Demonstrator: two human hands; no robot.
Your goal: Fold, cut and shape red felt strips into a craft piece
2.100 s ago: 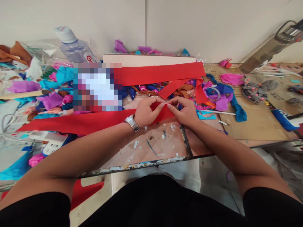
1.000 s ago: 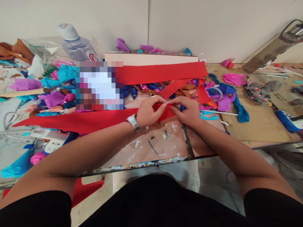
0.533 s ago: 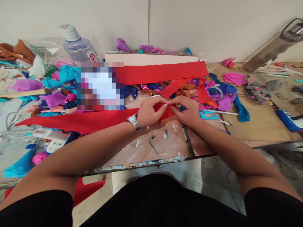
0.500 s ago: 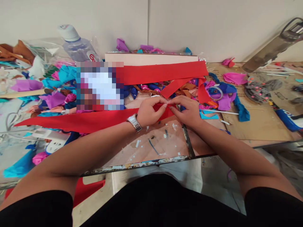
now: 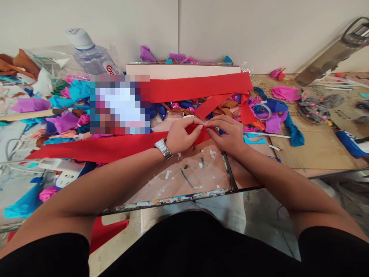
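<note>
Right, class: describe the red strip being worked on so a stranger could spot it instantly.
Start at the glass-topped table. The red strip runs from its left side to the left hand and right hand pinching its end. Unlike the red band behind, it is held.

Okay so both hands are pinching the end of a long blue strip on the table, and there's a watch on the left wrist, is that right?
Not quite: the long strip is red, not blue. The head view shows the left hand and right hand pinching its end on the table, with the watch on the left wrist.
</note>
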